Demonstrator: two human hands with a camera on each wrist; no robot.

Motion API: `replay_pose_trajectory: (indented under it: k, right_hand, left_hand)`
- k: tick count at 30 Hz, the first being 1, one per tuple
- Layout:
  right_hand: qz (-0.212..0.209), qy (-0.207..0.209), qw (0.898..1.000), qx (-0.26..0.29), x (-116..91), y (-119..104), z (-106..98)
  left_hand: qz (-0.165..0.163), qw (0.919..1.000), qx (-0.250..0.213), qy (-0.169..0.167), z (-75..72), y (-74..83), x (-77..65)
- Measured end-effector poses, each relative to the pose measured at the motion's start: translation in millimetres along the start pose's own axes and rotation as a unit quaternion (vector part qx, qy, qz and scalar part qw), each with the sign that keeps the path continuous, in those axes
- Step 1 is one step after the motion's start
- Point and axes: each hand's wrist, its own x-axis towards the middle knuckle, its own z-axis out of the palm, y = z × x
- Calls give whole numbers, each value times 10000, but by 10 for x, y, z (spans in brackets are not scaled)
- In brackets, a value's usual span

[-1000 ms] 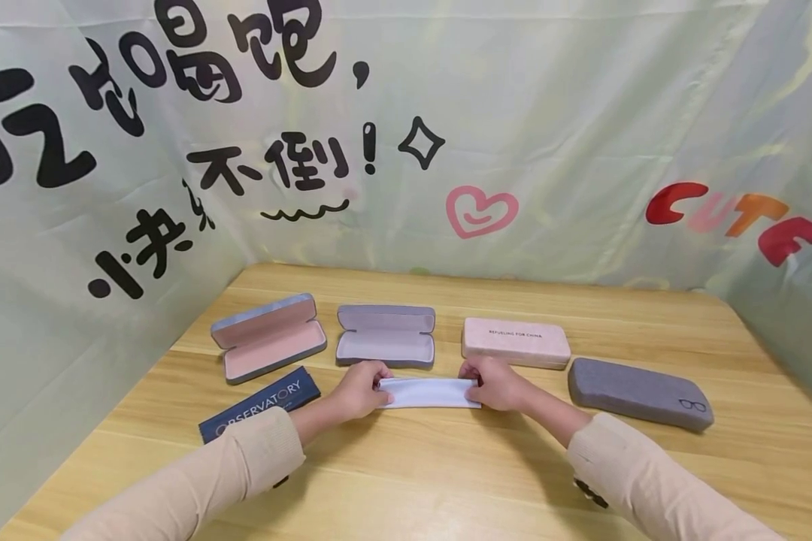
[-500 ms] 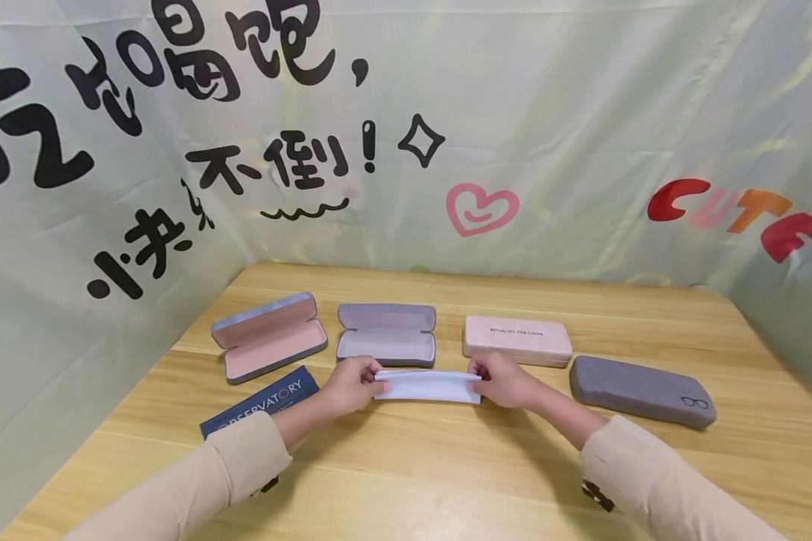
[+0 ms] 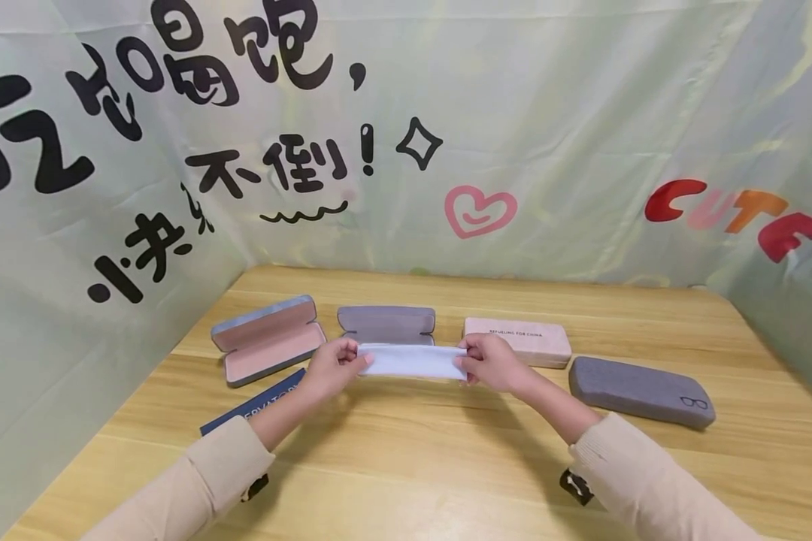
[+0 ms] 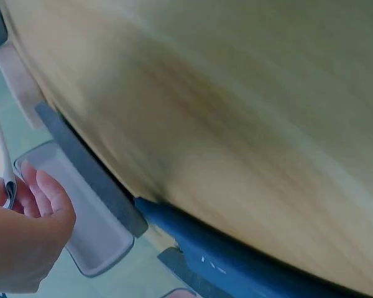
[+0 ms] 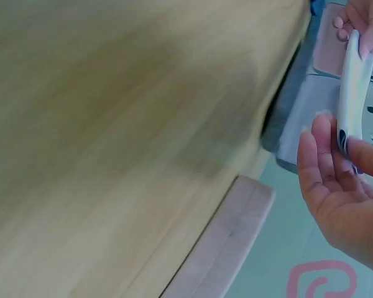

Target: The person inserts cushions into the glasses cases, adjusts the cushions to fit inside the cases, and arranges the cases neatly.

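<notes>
A pale blue-white folded cloth (image 3: pixel 411 361) is stretched lengthwise between both hands, raised off the table. My left hand (image 3: pixel 331 368) pinches its left end, and my right hand (image 3: pixel 497 364) pinches the other end. In both wrist views the cloth (image 5: pixel 354 93) shows edge-on as a flat folded strip with a dark edge inside the fold. Right behind it stands an open purple-grey glasses case (image 3: pixel 386 319), its lower half mostly hidden by the cloth. A blue packet with lettering (image 3: pixel 257 406) lies beside my left forearm, partly covered by it.
Farther left is an open blue glasses case with pink lining (image 3: pixel 274 342). A closed pink glasses case (image 3: pixel 517 342) stands behind my right hand. To its right lies a closed grey glasses case (image 3: pixel 639 392). A printed curtain (image 3: pixel 548 150) encloses the wooden table (image 3: pixel 406 473).
Both hands have lifted the cloth up and away from me, slightly to the left, so it now overlaps the open purple-grey case. The cases stay where they were.
</notes>
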Motion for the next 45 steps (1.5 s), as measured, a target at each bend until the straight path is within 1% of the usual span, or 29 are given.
replay_pose_trajectory:
  k: [3, 8, 15, 20, 22, 25, 31, 33, 40, 45]
  right_hand:
    - [213, 87, 9992, 329, 47, -51, 30]
    - [576, 321, 9958, 636, 102, -108, 91]
    - [1044, 884, 9876, 776, 182, -168, 156]
    - [1137, 1269, 9832, 651, 255, -186, 195]
    - [1154, 1369, 9821, 577, 285, -179, 212]
    - [1227, 1479, 9799, 535, 327, -157, 247]
    - [1294, 1571, 9787, 268, 401, -105, 324]
    - [1326, 1625, 9774, 259, 428, -93, 340]
    - [1466, 1893, 9707, 203, 532, -21, 400]
    - [1494, 1987, 9685, 114, 579, 4, 443]
  left_hand:
    - [-34, 9999, -118, 121, -47, 16, 15]
    - [-175, 9994, -193, 249, -86, 1, 46]
    - [-216, 9983, -270, 471, -109, -51, 107]
    - [-173, 9975, -317, 600, -124, -67, 145]
    - [-150, 9972, -217, 696, -130, -81, 162]
    - [-106, 9965, 49, 823, -135, -109, 197]
    - [23, 9939, 464, 998, -160, -149, 272]
    - [32, 9928, 580, 1043, -166, -163, 302]
    - [-209, 9920, 937, 818, -157, -219, 397]
    - [-312, 9864, 1345, 887, -162, -230, 420]
